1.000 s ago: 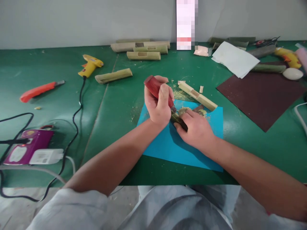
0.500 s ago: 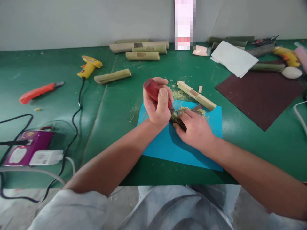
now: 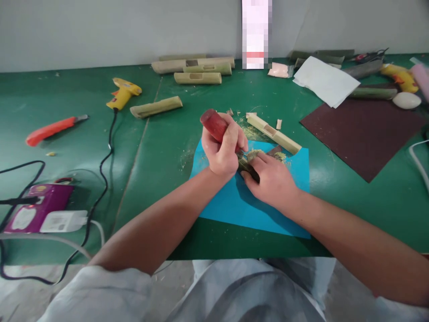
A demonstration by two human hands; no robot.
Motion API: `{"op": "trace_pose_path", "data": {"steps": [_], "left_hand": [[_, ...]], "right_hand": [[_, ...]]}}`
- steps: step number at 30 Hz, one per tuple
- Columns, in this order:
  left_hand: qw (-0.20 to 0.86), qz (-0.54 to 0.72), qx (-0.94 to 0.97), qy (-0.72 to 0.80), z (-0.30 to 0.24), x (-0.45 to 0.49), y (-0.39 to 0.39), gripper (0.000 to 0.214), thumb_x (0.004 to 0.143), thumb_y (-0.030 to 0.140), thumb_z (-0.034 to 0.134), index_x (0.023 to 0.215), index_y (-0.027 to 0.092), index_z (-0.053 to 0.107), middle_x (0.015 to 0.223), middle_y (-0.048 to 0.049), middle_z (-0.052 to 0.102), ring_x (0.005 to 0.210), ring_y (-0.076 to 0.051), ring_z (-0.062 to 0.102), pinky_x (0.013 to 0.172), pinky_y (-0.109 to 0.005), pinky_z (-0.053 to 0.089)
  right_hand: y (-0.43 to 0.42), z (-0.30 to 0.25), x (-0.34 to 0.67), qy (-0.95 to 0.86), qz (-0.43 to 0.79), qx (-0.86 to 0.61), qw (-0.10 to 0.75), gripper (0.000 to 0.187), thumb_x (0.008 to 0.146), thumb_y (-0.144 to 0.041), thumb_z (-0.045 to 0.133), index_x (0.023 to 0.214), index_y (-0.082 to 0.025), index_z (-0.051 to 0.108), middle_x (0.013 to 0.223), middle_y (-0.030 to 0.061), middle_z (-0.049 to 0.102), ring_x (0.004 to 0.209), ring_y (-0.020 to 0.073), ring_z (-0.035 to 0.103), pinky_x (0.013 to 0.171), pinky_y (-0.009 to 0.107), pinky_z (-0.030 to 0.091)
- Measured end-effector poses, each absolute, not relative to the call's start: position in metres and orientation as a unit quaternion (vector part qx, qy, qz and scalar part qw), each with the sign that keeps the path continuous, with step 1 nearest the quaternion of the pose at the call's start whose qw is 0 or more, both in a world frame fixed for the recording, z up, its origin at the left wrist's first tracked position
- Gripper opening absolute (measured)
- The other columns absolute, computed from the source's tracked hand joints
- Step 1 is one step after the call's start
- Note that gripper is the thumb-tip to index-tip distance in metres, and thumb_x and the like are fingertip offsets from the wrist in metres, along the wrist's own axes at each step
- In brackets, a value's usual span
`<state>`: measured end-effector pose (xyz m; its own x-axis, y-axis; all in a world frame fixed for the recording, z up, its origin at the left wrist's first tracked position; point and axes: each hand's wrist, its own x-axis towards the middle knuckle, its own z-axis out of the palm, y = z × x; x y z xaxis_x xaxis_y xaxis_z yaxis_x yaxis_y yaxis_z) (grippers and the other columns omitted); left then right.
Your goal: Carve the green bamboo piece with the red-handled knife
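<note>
My left hand (image 3: 221, 145) is closed around the thick red wooden handle (image 3: 214, 125) of a carving tool. Its butt points up and away to the left; the blade end is hidden by my fingers and the bamboo. My right hand (image 3: 271, 176) presses a dark green bamboo piece (image 3: 248, 167) against the blue sheet (image 3: 228, 203), fingers wrapped over it. Where tool and bamboo meet, the two hands are almost touching. Pale shavings (image 3: 250, 132) lie around and beyond the work. Just behind my right hand rests a peeled bamboo tube (image 3: 284, 139) with a rectangular cut-out.
Left on the green table (image 3: 161, 165) are a yellow glue gun (image 3: 122, 95), an orange utility knife (image 3: 53, 129), a bamboo tube (image 3: 156, 107) and a purple power strip (image 3: 50, 199) with cords. More cut bamboo (image 3: 197, 78) lies at the back. A brown sheet (image 3: 362, 134) and white paper (image 3: 326, 82) lie right.
My left fingers have curled further round the red handle, and the hand has rolled slightly to the right. My right hand keeps its hold on the bamboo. The view has shifted slightly.
</note>
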<state>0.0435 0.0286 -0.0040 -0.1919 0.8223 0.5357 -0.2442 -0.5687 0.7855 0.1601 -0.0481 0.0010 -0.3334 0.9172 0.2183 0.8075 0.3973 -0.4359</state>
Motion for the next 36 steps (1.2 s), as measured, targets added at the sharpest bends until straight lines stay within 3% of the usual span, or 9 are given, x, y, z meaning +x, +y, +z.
{"op": "trace_pose_path", "data": {"steps": [6, 15, 23, 36], "left_hand": [[0.382, 0.71, 0.511, 0.297, 0.003, 0.043, 0.026, 0.037, 0.094, 0.057, 0.065, 0.085, 0.024, 0.05, 0.052, 0.0086, 0.049, 0.039, -0.009, 0.049, 0.043, -0.024, 0.037], [0.455, 0.618, 0.549, 0.332, 0.018, 0.033, 0.032, 0.036, 0.088, 0.052, 0.074, 0.083, 0.023, 0.054, 0.051, 0.0062, 0.059, 0.04, -0.011, 0.053, 0.041, -0.025, 0.038], [0.41, 0.7, 0.507, 0.293, 0.001, 0.045, 0.036, 0.036, 0.092, 0.055, 0.069, 0.084, 0.024, 0.052, 0.049, 0.0092, 0.049, 0.038, -0.008, 0.045, 0.042, -0.027, 0.032], [0.386, 0.704, 0.515, 0.302, -0.008, 0.041, 0.042, 0.045, 0.093, 0.065, 0.062, 0.086, 0.022, 0.051, 0.052, 0.0077, 0.044, 0.041, -0.008, 0.045, 0.046, -0.027, 0.03]], "right_hand": [[-0.048, 0.003, 0.161, -0.807, 0.13, -0.539, 0.205, 0.016, 0.097, -0.029, 0.056, 0.091, -0.018, 0.065, 0.097, 0.0106, 0.07, 0.091, 0.0238, 0.064, 0.074, 0.034, 0.042], [-0.047, 0.007, 0.16, -0.806, 0.122, -0.552, 0.173, 0.02, 0.099, -0.031, 0.055, 0.096, -0.015, 0.067, 0.104, 0.012, 0.071, 0.091, 0.0243, 0.065, 0.073, 0.035, 0.041], [-0.046, 0.002, 0.161, -0.805, 0.116, -0.547, 0.201, 0.018, 0.098, -0.031, 0.056, 0.091, -0.017, 0.065, 0.099, 0.0103, 0.071, 0.088, 0.0229, 0.064, 0.07, 0.034, 0.04], [-0.047, 0.005, 0.161, -0.806, 0.125, -0.546, 0.192, 0.018, 0.098, -0.03, 0.057, 0.095, -0.016, 0.067, 0.102, 0.011, 0.072, 0.092, 0.0239, 0.065, 0.074, 0.035, 0.044]]}}
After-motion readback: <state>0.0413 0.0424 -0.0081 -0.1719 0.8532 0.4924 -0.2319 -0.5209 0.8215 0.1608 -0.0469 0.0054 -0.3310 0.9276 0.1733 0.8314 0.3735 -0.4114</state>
